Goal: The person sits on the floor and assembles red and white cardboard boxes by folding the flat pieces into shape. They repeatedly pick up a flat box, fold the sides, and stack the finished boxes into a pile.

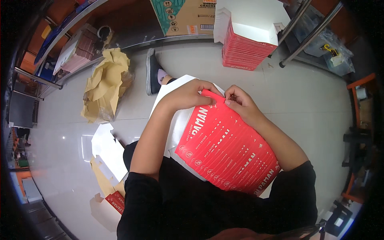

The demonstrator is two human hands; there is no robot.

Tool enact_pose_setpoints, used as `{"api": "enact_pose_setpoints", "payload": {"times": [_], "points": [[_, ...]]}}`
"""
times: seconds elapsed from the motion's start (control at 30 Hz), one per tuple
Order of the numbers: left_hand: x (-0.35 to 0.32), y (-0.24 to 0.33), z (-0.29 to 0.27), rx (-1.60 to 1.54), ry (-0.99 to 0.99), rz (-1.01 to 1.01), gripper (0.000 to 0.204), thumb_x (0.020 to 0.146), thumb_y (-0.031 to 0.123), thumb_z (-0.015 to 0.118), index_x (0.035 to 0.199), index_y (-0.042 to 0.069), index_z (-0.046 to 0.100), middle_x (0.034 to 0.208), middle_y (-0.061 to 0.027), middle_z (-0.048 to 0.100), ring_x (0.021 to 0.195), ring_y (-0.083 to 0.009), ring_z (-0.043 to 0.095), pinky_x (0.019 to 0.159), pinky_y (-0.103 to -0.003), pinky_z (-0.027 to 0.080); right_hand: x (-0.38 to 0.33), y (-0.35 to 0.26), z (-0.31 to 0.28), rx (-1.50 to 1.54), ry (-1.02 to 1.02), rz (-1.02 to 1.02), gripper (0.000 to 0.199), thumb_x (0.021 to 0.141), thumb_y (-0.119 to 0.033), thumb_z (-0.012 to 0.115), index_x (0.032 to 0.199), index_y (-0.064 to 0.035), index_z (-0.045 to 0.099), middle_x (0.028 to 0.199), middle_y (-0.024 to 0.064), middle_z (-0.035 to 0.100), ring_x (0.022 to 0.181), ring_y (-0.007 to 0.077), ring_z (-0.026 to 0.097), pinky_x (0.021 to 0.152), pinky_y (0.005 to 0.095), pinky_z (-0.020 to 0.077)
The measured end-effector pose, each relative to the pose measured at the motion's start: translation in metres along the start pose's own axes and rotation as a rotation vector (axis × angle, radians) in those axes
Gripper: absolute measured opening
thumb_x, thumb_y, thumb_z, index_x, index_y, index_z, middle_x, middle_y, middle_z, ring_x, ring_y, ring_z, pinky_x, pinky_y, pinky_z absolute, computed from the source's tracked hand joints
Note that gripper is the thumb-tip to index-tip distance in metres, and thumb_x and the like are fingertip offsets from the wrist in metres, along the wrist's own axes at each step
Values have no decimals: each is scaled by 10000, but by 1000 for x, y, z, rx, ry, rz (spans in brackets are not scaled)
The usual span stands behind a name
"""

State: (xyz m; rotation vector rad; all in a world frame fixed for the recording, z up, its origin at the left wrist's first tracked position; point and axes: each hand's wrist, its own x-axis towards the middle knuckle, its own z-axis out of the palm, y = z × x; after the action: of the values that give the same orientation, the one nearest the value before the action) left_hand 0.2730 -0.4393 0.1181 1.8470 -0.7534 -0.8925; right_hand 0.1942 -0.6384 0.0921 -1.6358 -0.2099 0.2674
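Observation:
A nested row of red printed cardboard food boxes (228,148) lies slanted across my lap, their edges overlapping in close layers. At its far end, my left hand (194,95) grips the red edge of the end food box (212,96), thumb on the printed side. My right hand (243,107) pinches the same edge a little to the right, its thumb and fingers bent around it. White board (174,126) of the boxes opens out to the left, beneath my left forearm. The inside of the end box is mostly hidden by my hands.
A tall nested stack of red boxes (246,50) stands on the floor ahead, by metal shelf legs (310,34). Crumpled brown paper (106,86) and white flat cardboard (108,150) lie at left. A brown carton (186,18) sits on the shelf ahead.

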Motion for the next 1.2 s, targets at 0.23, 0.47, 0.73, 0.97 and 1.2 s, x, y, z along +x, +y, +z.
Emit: {"api": "enact_pose_setpoints", "payload": {"times": [0.23,0.47,0.73,0.97,1.2], "points": [[-2,19,1,162,-94,-47,269,747,113,599,993,7,585,901,-67,613,826,-116,560,786,-245,424,1,-4,2,-17,-7,-24,78,831,-102,516,859,-57,458,814,-17,446,743,56,415,678,210,362],[8,-55,7,-287,138,312,358,768,147,570,1082,-12,509,1073,-131,558,941,-187,541,870,-279,387,0,-7,-5,115,-36,52,150,891,-197,431,841,-59,466,802,-32,451,775,41,400,702,210,353],[17,-62,17,88,176,212,181,783,119,583,901,-17,604,724,-109,628,656,-125,555,615,-273,440,29,45,-13,76,-215,-217,304,904,-262,365,785,-13,493,797,30,467,784,108,426,728,250,359],[13,-66,14,-16,112,138,134,797,95,566,851,-19,612,680,-35,606,635,-64,514,584,-228,420,35,44,-3,139,-206,-193,372,882,-291,380,655,3,402,636,46,396,642,132,392,616,274,343],[15,-63,-2,-174,-26,133,111,752,67,638,833,-8,627,792,-53,631,736,-104,574,649,-238,450,40,40,-1,56,-227,-244,372,877,-274,384,627,0,385,600,46,387,613,128,384,590,276,338]]}}
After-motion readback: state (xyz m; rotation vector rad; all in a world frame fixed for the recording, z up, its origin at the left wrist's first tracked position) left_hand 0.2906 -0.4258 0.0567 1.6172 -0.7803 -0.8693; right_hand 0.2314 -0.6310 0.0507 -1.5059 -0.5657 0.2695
